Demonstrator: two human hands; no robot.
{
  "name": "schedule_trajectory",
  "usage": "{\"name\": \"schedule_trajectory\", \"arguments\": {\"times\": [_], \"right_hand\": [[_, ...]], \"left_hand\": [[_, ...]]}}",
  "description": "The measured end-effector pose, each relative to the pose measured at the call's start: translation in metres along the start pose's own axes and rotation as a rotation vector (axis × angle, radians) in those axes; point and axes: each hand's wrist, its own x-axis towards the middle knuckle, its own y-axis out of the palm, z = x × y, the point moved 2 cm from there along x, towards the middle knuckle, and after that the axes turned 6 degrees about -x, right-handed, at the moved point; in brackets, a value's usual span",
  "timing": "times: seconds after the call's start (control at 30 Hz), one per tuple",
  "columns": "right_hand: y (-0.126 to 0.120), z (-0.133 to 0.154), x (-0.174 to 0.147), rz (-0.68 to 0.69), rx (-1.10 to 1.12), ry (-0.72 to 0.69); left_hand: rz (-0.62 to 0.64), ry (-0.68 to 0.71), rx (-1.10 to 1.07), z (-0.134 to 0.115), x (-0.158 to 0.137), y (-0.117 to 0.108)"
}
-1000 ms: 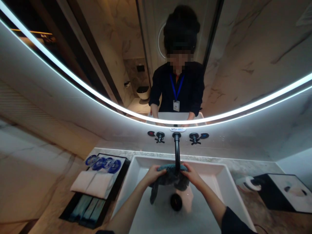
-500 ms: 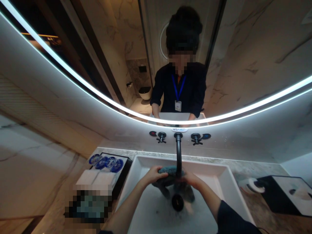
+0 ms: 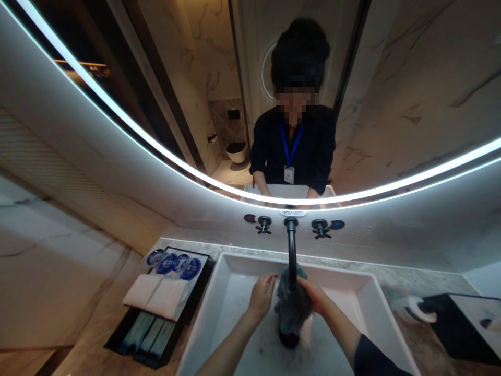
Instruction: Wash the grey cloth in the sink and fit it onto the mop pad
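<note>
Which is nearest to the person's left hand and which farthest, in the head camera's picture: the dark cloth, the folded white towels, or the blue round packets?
1. The dark cloth, right beside the left hand, under the black spout in the sink.
2. The folded white towels, off to the left on the black tray.
3. The blue round packets, farther back on the same tray, near the wall.

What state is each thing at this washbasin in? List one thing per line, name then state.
Cloth: bunched, held under the faucet.
Left hand: gripping the cloth.
Right hand: gripping the cloth.
Sink: foamy water inside.
White towels: folded on the tray.
</note>
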Motion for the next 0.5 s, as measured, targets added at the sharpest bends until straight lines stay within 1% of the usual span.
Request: {"name": "schedule_trajectory", "arguments": {"times": [0.07,0.13,0.17,0.23,0.3,0.4,0.47,0.5], "right_hand": [[-0.012,0.003,-0.006,-0.021,0.025,0.006],[-0.026,0.008,-0.015,-0.024,0.023,0.010],[-0.034,0.010,-0.020,-0.026,0.023,0.024],[-0.049,0.016,-0.032,-0.039,0.032,0.051],[-0.062,0.021,-0.043,-0.062,0.040,0.058],[-0.073,0.027,-0.055,-0.097,0.058,0.066],[-0.074,0.027,-0.059,-0.119,0.083,0.096],[-0.072,0.025,-0.059,-0.123,0.096,0.117]], "left_hand": [[0.086,0.043,-0.102,-0.008,-0.003,0.026],[0.177,0.034,-0.158,-0.011,-0.004,0.051],[0.199,0.000,-0.152,-0.010,-0.003,0.061],[0.205,-0.103,-0.096,-0.006,0.001,0.076],[0.166,-0.208,-0.046,0.001,0.006,0.084],[0.068,-0.301,-0.047,0.008,0.013,0.085],[0.058,-0.336,-0.068,0.009,0.017,0.082],[0.083,-0.339,-0.094,0.008,0.018,0.080]]}}
